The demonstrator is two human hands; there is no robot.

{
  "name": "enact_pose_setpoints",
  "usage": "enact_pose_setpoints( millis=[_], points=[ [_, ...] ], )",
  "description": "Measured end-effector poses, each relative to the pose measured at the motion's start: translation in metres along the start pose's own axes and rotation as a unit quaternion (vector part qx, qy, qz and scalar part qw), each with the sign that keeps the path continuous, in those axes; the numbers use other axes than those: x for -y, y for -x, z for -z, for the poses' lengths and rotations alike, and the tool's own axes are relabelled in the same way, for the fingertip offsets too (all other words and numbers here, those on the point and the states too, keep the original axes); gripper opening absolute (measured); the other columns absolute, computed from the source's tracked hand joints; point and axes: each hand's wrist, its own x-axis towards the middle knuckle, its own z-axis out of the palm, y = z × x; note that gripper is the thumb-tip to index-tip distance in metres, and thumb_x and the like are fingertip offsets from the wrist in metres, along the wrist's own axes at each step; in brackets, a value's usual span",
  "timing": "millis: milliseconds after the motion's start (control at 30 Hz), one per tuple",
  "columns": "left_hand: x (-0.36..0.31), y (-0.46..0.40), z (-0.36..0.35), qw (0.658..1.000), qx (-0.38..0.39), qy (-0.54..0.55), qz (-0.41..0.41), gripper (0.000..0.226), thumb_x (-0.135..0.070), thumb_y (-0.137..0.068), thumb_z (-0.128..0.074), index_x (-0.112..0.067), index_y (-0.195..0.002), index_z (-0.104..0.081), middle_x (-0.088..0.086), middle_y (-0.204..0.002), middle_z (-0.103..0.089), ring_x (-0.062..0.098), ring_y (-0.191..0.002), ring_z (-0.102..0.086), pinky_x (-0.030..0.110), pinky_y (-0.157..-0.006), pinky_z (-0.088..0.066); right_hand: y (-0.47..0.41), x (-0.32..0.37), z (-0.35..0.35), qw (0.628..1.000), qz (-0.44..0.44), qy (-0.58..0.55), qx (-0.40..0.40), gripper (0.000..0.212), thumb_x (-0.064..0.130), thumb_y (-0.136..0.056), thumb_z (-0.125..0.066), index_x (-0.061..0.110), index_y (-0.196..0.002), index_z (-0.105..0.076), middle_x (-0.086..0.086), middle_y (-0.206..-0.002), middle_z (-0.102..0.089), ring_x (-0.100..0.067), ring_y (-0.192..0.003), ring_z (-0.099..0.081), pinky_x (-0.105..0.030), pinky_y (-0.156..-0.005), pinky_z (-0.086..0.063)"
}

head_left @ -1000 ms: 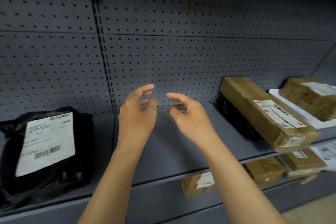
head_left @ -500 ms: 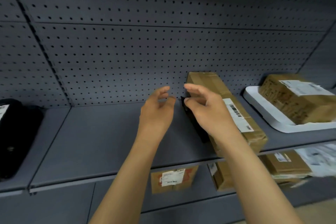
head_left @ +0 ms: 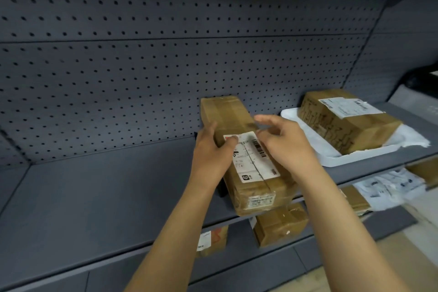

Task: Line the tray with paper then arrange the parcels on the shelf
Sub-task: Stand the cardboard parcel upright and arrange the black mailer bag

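Observation:
A long brown parcel [head_left: 256, 187] with a white label lies on the grey shelf [head_left: 106, 197], leaning against a black item [head_left: 221, 188] on its left. My left hand [head_left: 211, 154] clasps the parcel's left side, thumb on the label. My right hand [head_left: 286, 142] hovers over its right top edge with fingers spread; contact is unclear. To the right sits a white tray [head_left: 336, 160] lined with white paper [head_left: 412, 140], holding a second brown parcel [head_left: 355, 125].
A perforated grey back panel rises behind the shelf. The shelf below holds small brown parcels [head_left: 279, 225] [head_left: 212, 240] and white plastic mailers [head_left: 388, 185]. The shelf's left stretch is bare grey metal.
The view has swung right, so the black parcel at the left is out of sight. Both hands moved onto the long brown parcel; my left hand now clasps its side.

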Motion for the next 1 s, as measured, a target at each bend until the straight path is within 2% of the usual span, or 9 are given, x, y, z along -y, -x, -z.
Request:
enact_pose_setpoints(
  millis=[167,267,367,433,533,633,733,867,1000],
  points=[
    [0.019,-0.010,-0.013,1.000,-0.015,0.000,0.015,0.077,-0.049,-0.070,-0.060,-0.034,-0.143,-0.043,-0.004,-0.141,-0.053,0.018,-0.123,-0.059,0.045,-0.096,-0.055,-0.008,-0.021,-0.002,0.994,-0.086,0.010,0.061,0.043,0.027,-0.093,-0.060,0.030,-0.136,-0.060,0.015,-0.118,-0.065,-0.008,-0.104,-0.062,-0.028,-0.091,-0.048],
    [0.014,-0.005,-0.014,0.999,0.006,0.025,0.030,0.059,-0.040,-0.078,-0.061,-0.038,-0.136,-0.050,-0.008,-0.128,-0.063,0.013,-0.110,-0.065,0.039,-0.090,-0.058,-0.008,-0.025,-0.002,0.993,-0.100,-0.023,0.061,0.026,0.027,-0.092,-0.061,0.040,-0.114,-0.066,0.015,-0.101,-0.072,-0.006,-0.088,-0.069,-0.026,-0.078,-0.054],
    [0.010,-0.003,-0.010,0.998,0.013,0.055,0.040,0.037,-0.025,-0.088,-0.061,-0.036,-0.123,-0.057,-0.008,-0.120,-0.066,0.009,-0.101,-0.067,0.028,-0.079,-0.056,-0.009,-0.022,-0.001,0.992,-0.103,-0.051,0.048,0.026,0.024,-0.092,-0.063,0.034,-0.116,-0.070,0.012,-0.102,-0.074,-0.008,-0.090,-0.071,-0.028,-0.082,-0.055],
    [0.008,-0.001,-0.005,0.996,0.009,0.073,0.047,0.032,-0.025,-0.087,-0.062,-0.035,-0.117,-0.058,-0.005,-0.119,-0.067,0.011,-0.100,-0.068,0.029,-0.079,-0.056,-0.008,-0.017,0.001,0.992,-0.099,-0.076,0.032,0.031,0.024,-0.093,-0.064,0.027,-0.123,-0.069,0.012,-0.105,-0.072,-0.007,-0.094,-0.069,-0.026,-0.085,-0.053],
    [0.003,0.003,0.010,0.991,-0.006,0.117,0.068,0.048,-0.034,-0.080,-0.065,-0.033,-0.128,-0.056,-0.005,-0.119,-0.070,0.015,-0.101,-0.071,0.041,-0.088,-0.058,-0.005,-0.004,-0.004,0.994,-0.070,-0.084,0.023,0.031,0.025,-0.093,-0.064,0.026,-0.124,-0.068,0.013,-0.113,-0.069,-0.007,-0.098,-0.067,-0.029,-0.092,-0.053],
    [-0.003,0.010,0.032,0.987,-0.029,0.146,0.054,0.031,-0.020,-0.091,-0.063,-0.033,-0.119,-0.060,-0.006,-0.108,-0.075,0.014,-0.093,-0.074,0.038,-0.083,-0.060,0.001,0.012,-0.016,0.995,-0.044,-0.084,0.035,0.026,0.026,-0.092,-0.065,0.031,-0.117,-0.069,0.014,-0.112,-0.070,-0.012,-0.101,-0.069,-0.040,-0.096,-0.055],
    [-0.004,0.018,0.063,0.985,-0.055,0.158,0.035,0.024,-0.013,-0.094,-0.061,-0.036,-0.102,-0.061,-0.004,-0.100,-0.077,0.012,-0.084,-0.076,0.031,-0.072,-0.061,0.010,0.032,-0.033,0.993,-0.016,-0.098,0.058,0.026,0.025,-0.092,-0.065,0.032,-0.116,-0.070,0.018,-0.111,-0.070,-0.011,-0.098,-0.070,-0.037,-0.091,-0.057],
    [0.003,0.027,0.119,0.978,-0.110,0.177,0.030,0.028,-0.012,-0.096,-0.060,-0.036,-0.110,-0.061,-0.021,-0.080,-0.077,0.001,-0.071,-0.074,0.023,-0.061,-0.058,0.021,0.063,-0.069,0.986,0.028,-0.129,0.103,0.024,0.026,-0.094,-0.065,0.033,-0.116,-0.069,0.018,-0.110,-0.069,-0.004,-0.101,-0.066,-0.026,-0.087,-0.052],
    [0.016,0.044,0.179,0.962,-0.182,0.199,0.047,0.044,-0.013,-0.095,-0.063,-0.032,-0.134,-0.055,-0.015,-0.091,-0.075,0.012,-0.085,-0.076,0.040,-0.082,-0.061,0.037,0.094,-0.119,0.976,0.055,-0.138,0.158,0.026,0.030,-0.093,-0.065,0.033,-0.119,-0.067,0.024,-0.109,-0.067,0.006,-0.099,-0.061,-0.020,-0.082,-0.049]
  ],
)
